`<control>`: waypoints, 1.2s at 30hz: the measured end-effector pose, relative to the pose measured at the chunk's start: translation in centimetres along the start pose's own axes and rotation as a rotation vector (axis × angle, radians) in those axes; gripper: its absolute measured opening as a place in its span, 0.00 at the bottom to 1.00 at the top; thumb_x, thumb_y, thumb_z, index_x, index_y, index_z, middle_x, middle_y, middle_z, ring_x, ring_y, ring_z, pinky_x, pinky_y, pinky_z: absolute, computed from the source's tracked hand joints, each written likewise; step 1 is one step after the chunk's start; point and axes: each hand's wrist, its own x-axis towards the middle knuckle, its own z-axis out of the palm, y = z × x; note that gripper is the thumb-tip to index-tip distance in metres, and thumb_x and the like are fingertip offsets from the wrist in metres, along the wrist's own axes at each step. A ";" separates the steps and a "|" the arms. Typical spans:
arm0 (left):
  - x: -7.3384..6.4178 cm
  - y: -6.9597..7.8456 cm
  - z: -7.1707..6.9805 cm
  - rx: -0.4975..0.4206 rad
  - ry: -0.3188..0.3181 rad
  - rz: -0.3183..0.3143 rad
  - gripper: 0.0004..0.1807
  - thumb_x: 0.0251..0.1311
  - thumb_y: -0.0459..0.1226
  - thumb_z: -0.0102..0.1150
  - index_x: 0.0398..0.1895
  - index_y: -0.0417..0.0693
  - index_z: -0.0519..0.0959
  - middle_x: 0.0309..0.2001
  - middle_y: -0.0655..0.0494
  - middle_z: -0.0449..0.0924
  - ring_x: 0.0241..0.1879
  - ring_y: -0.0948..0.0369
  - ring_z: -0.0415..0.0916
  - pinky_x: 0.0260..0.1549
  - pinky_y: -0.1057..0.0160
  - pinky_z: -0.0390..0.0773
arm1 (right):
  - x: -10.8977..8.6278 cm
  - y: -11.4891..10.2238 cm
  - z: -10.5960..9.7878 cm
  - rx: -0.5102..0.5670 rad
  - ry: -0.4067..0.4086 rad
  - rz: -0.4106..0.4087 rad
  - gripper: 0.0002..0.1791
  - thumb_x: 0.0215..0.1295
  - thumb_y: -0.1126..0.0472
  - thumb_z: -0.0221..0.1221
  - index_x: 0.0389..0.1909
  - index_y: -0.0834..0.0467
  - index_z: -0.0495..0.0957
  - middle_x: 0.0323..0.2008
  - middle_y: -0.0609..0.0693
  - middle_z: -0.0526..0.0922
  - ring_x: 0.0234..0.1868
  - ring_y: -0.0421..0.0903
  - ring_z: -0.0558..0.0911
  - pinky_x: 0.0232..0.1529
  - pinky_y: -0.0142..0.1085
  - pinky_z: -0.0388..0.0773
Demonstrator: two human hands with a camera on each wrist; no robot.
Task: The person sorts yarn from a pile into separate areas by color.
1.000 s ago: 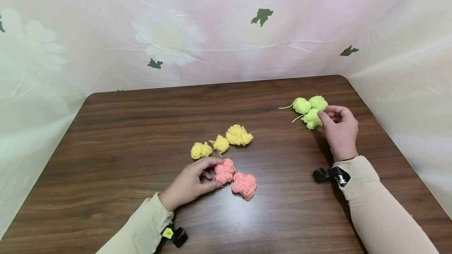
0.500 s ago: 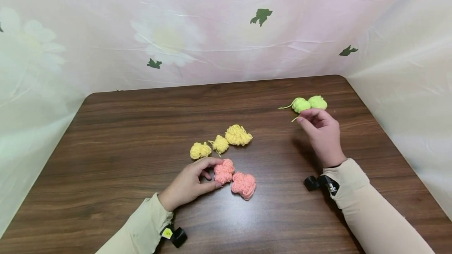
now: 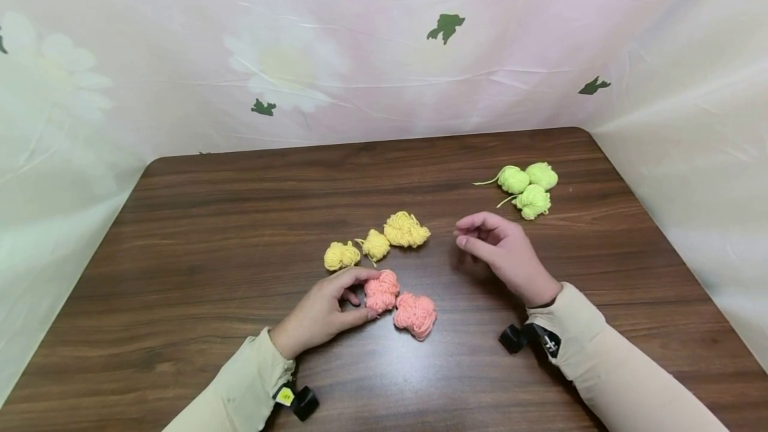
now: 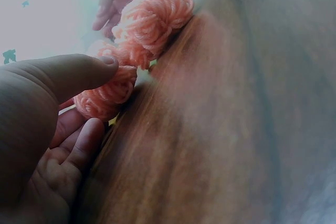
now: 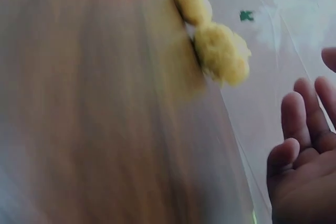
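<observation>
My left hand [image 3: 324,312] holds a pink ball of yarn [image 3: 382,292] between thumb and fingers at the middle of the table. Right beside it lies a second pink ball of yarn [image 3: 415,316]; both also show in the left wrist view, the far pink ball [image 4: 152,19] beyond the thumb. My right hand [image 3: 504,252] is over the table with loosely curled fingers and nothing between them. It is to the right of the largest yellow ball of yarn [image 3: 406,230]. Behind it, at the back right, three green balls of yarn [image 3: 533,201] sit together in a cluster.
Two smaller yellow balls, a middle ball [image 3: 375,245] and a left ball [image 3: 341,256], form a row with the largest one. Loose yarn ends trail from the green balls. The brown wooden table [image 3: 210,219] meets a flowered cloth [image 3: 360,52] at its back edge.
My right hand has let go of the front green ball and moved left and nearer, towards the yellow yarn. The left hand has stayed on its pink ball.
</observation>
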 end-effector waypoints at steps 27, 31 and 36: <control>0.1 0.1 0.0 0.003 0.000 0.000 0.28 0.58 0.38 0.73 0.62 0.53 0.77 0.53 0.57 0.80 0.37 0.64 0.78 0.39 0.64 0.81 | -2.3 -0.5 4.0 0.052 -0.534 0.059 0.22 0.59 0.68 0.68 0.55 0.64 0.77 0.24 0.54 0.77 0.23 0.37 0.74 0.22 0.31 0.75; 0.1 0.0 0.0 -0.002 0.000 0.003 0.28 0.58 0.39 0.73 0.62 0.53 0.77 0.54 0.57 0.80 0.38 0.64 0.78 0.39 0.64 0.81 | -2.4 -0.9 4.2 0.003 -0.572 0.047 0.23 0.57 0.65 0.71 0.53 0.61 0.78 0.20 0.46 0.72 0.21 0.35 0.70 0.20 0.29 0.71; 0.1 0.0 -0.1 0.001 0.000 0.007 0.28 0.58 0.38 0.73 0.62 0.53 0.76 0.55 0.57 0.80 0.37 0.65 0.78 0.39 0.65 0.81 | -2.5 -1.0 4.4 -0.013 -0.596 0.020 0.24 0.54 0.63 0.73 0.52 0.60 0.78 0.19 0.45 0.70 0.21 0.34 0.68 0.19 0.28 0.68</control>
